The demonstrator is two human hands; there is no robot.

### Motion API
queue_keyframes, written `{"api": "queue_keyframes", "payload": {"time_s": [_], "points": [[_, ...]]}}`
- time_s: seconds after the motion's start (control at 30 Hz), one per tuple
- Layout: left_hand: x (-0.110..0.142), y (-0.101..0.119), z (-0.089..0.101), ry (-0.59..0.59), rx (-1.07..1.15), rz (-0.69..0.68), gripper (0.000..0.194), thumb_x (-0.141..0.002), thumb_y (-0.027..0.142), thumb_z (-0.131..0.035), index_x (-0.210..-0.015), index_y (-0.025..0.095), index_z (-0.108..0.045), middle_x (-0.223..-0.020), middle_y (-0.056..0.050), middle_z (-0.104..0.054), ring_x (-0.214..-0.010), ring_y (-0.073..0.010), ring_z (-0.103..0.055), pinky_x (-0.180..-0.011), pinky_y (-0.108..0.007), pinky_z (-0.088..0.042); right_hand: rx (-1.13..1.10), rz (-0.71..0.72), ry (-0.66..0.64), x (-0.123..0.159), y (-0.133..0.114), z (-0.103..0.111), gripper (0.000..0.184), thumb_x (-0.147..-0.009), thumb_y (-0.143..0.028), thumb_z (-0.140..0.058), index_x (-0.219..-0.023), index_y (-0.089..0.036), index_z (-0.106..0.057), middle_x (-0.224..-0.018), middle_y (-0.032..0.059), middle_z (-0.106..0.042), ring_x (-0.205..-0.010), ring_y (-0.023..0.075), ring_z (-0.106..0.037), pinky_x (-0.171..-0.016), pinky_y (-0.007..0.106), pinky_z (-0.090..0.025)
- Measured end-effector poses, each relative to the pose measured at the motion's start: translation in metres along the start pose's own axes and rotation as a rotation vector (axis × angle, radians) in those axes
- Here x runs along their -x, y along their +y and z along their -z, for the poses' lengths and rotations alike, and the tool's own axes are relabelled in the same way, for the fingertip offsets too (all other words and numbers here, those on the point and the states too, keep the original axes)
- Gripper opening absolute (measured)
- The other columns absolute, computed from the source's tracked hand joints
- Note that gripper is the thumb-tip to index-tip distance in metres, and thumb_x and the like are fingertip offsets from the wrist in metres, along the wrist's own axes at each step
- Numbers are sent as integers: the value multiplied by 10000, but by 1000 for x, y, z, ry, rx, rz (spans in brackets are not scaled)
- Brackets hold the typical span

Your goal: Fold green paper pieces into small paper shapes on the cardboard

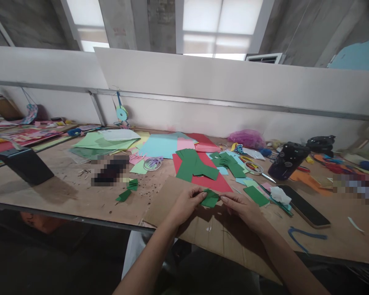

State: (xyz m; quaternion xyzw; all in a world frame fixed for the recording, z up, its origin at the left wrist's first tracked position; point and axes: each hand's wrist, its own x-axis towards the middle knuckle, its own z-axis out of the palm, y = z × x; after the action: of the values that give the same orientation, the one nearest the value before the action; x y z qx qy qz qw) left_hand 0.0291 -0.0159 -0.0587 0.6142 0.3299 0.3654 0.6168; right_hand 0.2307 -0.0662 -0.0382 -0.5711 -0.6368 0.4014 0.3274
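Note:
A small piece of green paper (210, 199) is held between both hands above a cardboard sheet (169, 196). My left hand (190, 203) pinches its left side between thumb and fingers. At the paper's right edge, my right hand (238, 207) has its thumb and fingertips closed; its other fingers curl underneath, partly hidden. Beyond the hands, larger green paper pieces (189, 164) lie on red paper (215, 183). One green rectangle (256, 196) rests just right of my right hand. Small folded green pieces (124, 196) lie to the left.
A phone (304, 205), a crumpled white tissue (281, 196) and a blue strip (307, 235) lie at the right. Behind them stands a dark tumbler (287, 161). Tape rolls (153, 164) and coloured sheets (162, 145) cover the back. A black box-like object (26, 166) stands left.

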Motion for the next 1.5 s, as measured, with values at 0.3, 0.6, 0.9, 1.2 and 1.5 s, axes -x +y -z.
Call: {"api": "queue_keyframes", "payload": {"time_s": [0.3,0.6,0.9,1.2,1.5], "points": [[0,-2,0,-13,-46,-2,363,-801,496,-587,-814,141,-656,-753,-27,-611,-674,-140,-504,-613,-242,-349,11,16,-5,1,-2,-1,407,-880,-486,-485,-1131,-237,-686,-643,-6,-577,-603,150,-502,-537,237,-362],[1,-4,0,-35,-23,0,336,-803,478,-594,-816,150,-665,-758,-24,-610,-665,-133,-485,-605,-236,-338,61,26,-4,4,-7,0,400,-882,-476,-489,-1146,-248,-683,-656,-2,-620,-605,161,-529,-543,241,-383],[0,-3,1,-40,-36,21,287,-811,430,-597,-799,151,-660,-716,-6,-580,-617,-112,-439,-586,-234,-317,116,26,33,3,-3,-2,415,-875,-496,-488,-1137,-246,-693,-594,-12,-592,-589,165,-516,-535,241,-358],[1,1,0,-48,-36,15,291,-808,428,-605,-775,143,-654,-690,-1,-574,-624,-115,-450,-607,-237,-331,79,20,39,6,-11,-3,379,-870,-489,-507,-1130,-291,-697,-680,-9,-650,-634,173,-531,-559,241,-399],[0,-7,1,-60,-23,-9,312,-816,444,-593,-816,142,-670,-756,-13,-622,-691,-135,-506,-666,-248,-365,18,20,-20,7,-10,-3,411,-888,-481,-473,-1183,-268,-665,-806,4,-702,-662,176,-576,-565,243,-426]]}}
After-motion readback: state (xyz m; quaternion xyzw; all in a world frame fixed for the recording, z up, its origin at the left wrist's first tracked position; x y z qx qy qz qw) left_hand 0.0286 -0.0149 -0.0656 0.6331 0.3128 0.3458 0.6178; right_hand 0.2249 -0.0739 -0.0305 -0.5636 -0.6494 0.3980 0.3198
